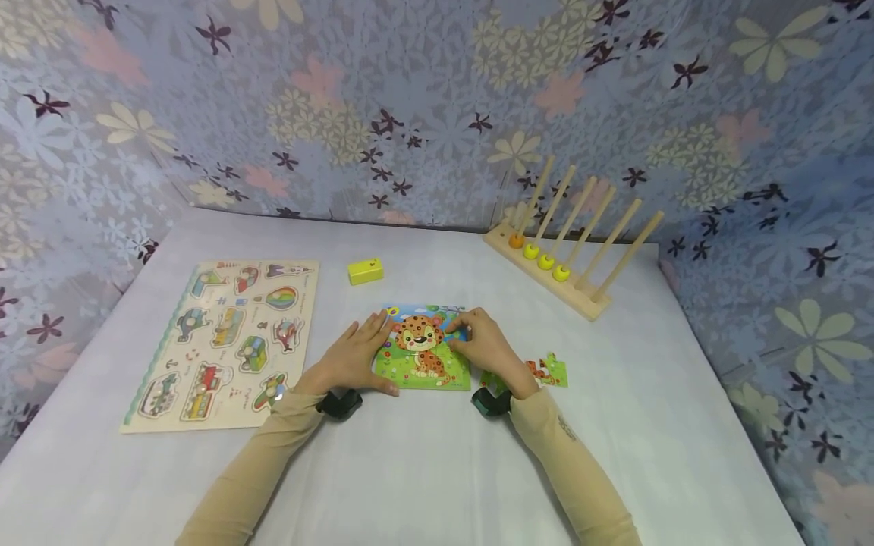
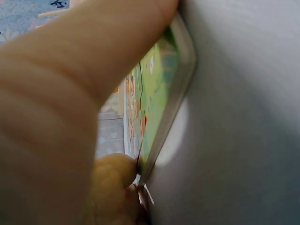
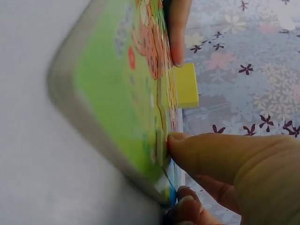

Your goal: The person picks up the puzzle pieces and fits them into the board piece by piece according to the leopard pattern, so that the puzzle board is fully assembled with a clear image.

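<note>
A leopard jigsaw puzzle point(image 1: 423, 364) in a thin-edged board lies flat on the table, a spotted cub on green grass. Along its left side rests my left hand point(image 1: 351, 356), fingers stretched to the upper edge and thumb by the lower left corner. At the upper right, my right hand point(image 1: 486, 343) pinches a puzzle piece point(image 3: 160, 146) that stands slightly raised from the board; most of the piece is hidden by the fingers. Loose puzzle pieces point(image 1: 556, 371) lie beside the right wrist, partly covered by it. The left wrist view shows the board's edge point(image 2: 171, 103) close to the thumb.
A wooden vehicle puzzle board point(image 1: 235, 402) lies at the left. Behind the leopard puzzle sits a yellow block point(image 1: 365, 271). At the back right stands a wooden peg rack point(image 1: 580, 302) with upright rods and several orange and yellow beads. Flowered fabric point(image 1: 423, 114) hangs behind the table.
</note>
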Available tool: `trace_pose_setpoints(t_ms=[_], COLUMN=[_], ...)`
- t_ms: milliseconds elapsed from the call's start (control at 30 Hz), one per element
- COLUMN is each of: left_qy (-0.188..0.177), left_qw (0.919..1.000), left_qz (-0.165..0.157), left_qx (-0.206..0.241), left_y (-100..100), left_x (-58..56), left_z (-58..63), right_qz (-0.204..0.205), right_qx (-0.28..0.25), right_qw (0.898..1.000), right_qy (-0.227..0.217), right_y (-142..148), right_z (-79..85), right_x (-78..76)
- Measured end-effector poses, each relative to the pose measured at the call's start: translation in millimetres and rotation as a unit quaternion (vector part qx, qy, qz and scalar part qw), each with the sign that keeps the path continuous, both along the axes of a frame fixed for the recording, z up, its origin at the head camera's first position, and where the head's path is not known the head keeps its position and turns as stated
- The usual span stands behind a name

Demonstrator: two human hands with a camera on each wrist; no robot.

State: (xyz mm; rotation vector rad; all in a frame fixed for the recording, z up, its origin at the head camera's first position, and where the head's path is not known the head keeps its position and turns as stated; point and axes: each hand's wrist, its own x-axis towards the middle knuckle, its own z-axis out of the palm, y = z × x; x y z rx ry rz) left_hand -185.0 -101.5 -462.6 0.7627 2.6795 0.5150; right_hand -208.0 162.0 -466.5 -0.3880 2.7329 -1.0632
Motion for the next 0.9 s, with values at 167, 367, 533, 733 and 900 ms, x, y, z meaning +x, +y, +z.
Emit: trace_pose_setpoints(t_ms=[167,367,533,733,900], left_qy=[-0.002,-0.005,-0.005,-0.004,-0.005], left_qw=[1.0,1.0,1.0,1.0,1.0], left_qz=[0.0,0.001,0.0,-0.002,0.0], left_qx=[0.0,0.0,-0.001,-0.005,-0.003], left_y=[-0.4,-0.2,-0.2,-0.4,-0.5], left_x=[-0.5,-0.3,-3.1,-3.5,-2.3], left_z=[2.6,3.4,4.0,4.5,2.4], right_qz=[-0.002,-0.006,-0.003,-0.002,0.014], right_qx=[0.005,-0.001,-0.001,-0.001,-0.017], right_qw=[1.0,1.0,1.0,1.0,1.0], right_qy=[-0.001,-0.004,0.0,0.001,-0.014], right_y=[-0.6,0.7,2.4,2.4,7.4], right_z=[0.6,1.4,0.0,-0.7,0.7], right_x=[-1.4,-1.4,-4.5,-4.5,-3.9])
